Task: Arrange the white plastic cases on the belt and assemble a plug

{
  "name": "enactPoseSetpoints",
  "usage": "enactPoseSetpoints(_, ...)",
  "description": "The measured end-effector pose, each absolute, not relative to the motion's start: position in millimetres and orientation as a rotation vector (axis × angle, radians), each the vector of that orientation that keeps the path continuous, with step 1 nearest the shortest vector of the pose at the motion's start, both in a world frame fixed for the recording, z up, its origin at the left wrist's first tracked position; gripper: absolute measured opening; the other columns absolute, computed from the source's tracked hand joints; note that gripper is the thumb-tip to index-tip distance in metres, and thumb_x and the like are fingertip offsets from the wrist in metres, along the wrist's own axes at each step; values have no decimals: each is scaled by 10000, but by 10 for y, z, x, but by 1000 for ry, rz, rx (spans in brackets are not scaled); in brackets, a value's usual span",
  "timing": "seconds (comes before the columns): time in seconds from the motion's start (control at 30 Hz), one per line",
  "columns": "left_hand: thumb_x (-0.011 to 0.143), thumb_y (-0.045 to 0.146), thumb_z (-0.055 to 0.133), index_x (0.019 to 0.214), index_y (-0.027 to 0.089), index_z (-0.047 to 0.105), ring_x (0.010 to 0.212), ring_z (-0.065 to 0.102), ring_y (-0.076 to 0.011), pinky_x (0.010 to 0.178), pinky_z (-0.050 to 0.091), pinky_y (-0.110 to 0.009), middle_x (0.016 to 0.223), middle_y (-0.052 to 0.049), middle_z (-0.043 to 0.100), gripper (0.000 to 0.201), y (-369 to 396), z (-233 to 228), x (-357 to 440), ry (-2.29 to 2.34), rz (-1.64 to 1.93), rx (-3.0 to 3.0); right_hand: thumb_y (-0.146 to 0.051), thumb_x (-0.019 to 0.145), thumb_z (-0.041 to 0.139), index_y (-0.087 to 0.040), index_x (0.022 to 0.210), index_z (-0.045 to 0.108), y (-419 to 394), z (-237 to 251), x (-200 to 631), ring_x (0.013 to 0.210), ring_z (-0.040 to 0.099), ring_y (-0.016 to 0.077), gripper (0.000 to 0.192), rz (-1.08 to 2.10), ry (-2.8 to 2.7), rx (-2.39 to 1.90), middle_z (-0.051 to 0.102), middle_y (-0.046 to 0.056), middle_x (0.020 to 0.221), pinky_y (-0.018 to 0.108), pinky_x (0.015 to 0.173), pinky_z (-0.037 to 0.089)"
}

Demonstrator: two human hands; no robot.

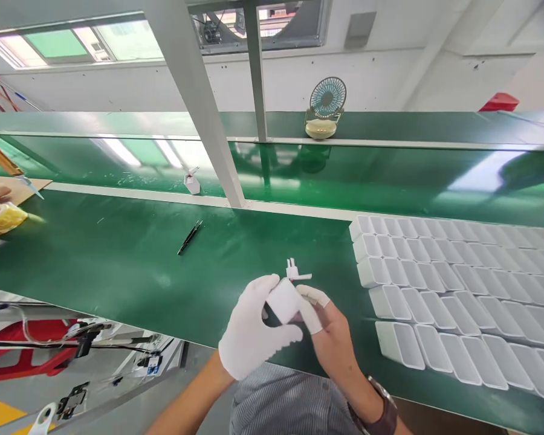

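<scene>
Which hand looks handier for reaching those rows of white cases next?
Probably the right hand: the rows of white cases lie on its side, close by. The gloved left hand grips the white charger and would have to cross over.

Left hand (249, 329) wears a full white glove. Right hand (329, 338) has white fingertip covers (315, 299); brown wristwatch (383, 411) behind the fingers. Grey striped shirt (290, 402).

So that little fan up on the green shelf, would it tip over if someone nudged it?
Probably not easily. The fan sits on a squat, wide base, which should steady it. Its round grille head stands tall above the base, so a push high up might rock it. It looks like light plastic, so it may slide instead.
</scene>
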State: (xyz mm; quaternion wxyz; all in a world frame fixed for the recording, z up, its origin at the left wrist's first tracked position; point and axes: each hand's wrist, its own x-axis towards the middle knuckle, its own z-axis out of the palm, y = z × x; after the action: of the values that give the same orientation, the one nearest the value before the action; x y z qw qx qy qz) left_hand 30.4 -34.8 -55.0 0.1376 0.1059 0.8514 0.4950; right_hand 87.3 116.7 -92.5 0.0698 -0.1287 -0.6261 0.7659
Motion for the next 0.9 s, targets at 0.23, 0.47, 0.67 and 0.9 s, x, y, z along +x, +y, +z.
enactPoseSetpoints(0.23, 776, 135, 761, 1451, 447, 440, 1305, 539, -223, 1004, 556, -363, 1451, 8, 522, 810, -171, -505, 594, 2642, 1420, 596, -343, 908, 687, -214, 1160, 723, 1133, -688, 943, 866, 679, 222, 286, 2962, -1159, -696, 722, 79, 1038, 324, 724, 547)
enactPoseSetpoints(0.47, 763, 182, 799, 1438, 404, 454, 1293, 558, -232, 1042, 544, -390, 1447, -12, 522, 789, -136, -532, 600, 2698, 1447, 646, -352, 906, 689, -216, 1146, 728, 1119, -635, 984, 819, 664, 208, 278, 2967, -1120, -695, 712, 66, 995, 307, 689, 529)
enactPoseSetpoints(0.67, 761, 197, 800, 1427, 351, 479, 1291, 561, -235, 1035, 548, -375, 1451, -41, 510, 755, -165, -563, 582, 2697, 1474, 635, -347, 907, 695, -190, 1180, 716, 1111, -624, 1001, 875, 674, 219, 316, 2963, -1125, -682, 716, 72, 1019, 305, 719, 542)
enactPoseSetpoints(0.9, 754, 239, 804, 1421, 329, 491, 1265, 577, -266, 1023, 548, -411, 1439, -61, 521, 742, -159, -562, 554, 2675, 1475, 600, -352, 905, 695, -199, 1155, 728, 1104, -633, 1001, 932, 676, 233, 295, 2965, -1145, -671, 715, 79, 1078, 320, 740, 558)
